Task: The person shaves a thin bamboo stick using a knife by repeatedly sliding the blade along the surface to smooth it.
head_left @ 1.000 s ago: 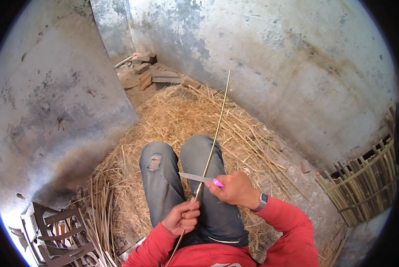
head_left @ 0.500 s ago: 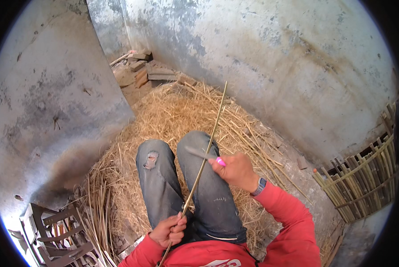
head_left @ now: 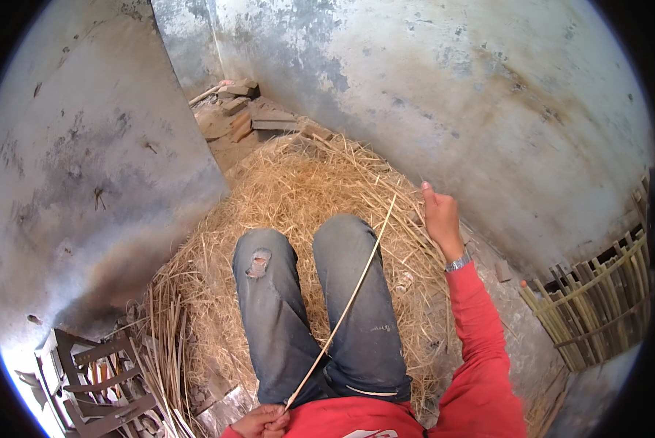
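Clearly, the left hand (head_left: 263,421) is pinching a long, thin, pale strip (head_left: 342,314) at its near end, fingers curled round it, low at the near edge of the view. From there the strip slants away toward the far right, passing over the right leg of the grey jeans (head_left: 272,314); whether it touches the cloth, I can't tell. Its far tip ends above the straw-like shavings (head_left: 298,179), to the left of the right hand (head_left: 442,217) and apart from it.

That right hand is out on the far right with its fingers bent in and its thumb pointing away; I can't tell whether it grips anything. A watch (head_left: 459,263) circles the wrist, beside the red sleeve (head_left: 480,336).

On the near left, a bundle of strips (head_left: 163,350) lies next to a dark frame (head_left: 108,383). A slatted basket (head_left: 597,303) stands on the right, and broken bricks (head_left: 272,120) lie at the far end, by the stained wall (head_left: 451,87).
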`<state>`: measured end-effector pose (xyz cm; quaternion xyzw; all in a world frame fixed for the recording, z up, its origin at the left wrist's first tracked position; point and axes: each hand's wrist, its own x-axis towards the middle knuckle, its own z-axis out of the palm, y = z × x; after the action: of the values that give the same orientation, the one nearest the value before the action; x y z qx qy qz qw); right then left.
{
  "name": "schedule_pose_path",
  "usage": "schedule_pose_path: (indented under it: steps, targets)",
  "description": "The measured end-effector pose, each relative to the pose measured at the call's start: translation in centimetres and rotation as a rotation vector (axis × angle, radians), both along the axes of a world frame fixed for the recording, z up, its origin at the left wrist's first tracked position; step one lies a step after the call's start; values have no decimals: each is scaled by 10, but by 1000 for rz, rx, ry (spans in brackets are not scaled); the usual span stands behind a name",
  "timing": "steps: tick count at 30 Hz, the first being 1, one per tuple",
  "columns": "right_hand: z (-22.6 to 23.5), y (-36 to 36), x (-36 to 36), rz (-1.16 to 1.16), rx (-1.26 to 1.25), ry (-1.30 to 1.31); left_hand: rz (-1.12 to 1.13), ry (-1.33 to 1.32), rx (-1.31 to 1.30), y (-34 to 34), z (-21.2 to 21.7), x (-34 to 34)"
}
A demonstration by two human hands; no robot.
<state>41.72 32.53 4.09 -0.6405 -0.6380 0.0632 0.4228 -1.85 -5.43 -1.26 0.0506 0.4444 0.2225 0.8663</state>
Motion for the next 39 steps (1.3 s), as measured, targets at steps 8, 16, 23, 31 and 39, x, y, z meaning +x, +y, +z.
schedule_pose_path:
  steps: [8, 16, 23, 31, 39]
  targets:
    - [30, -99, -89, 460, -239, -8, 29, -380, 137, 112, 18, 61]
    - [14, -138, -104, 545, -180, -269, 24, -416, 204, 173, 29, 103]
    - [13, -99, -88, 475, -41, -233, 32, -350, 115, 129, 26, 73]
    - [17, -31, -58, 363, -160, -252, 36, -322, -38, 33, -2, 10]
    - [7, 38, -2, -15, 13, 10, 9, 47, -16, -12, 18, -6]
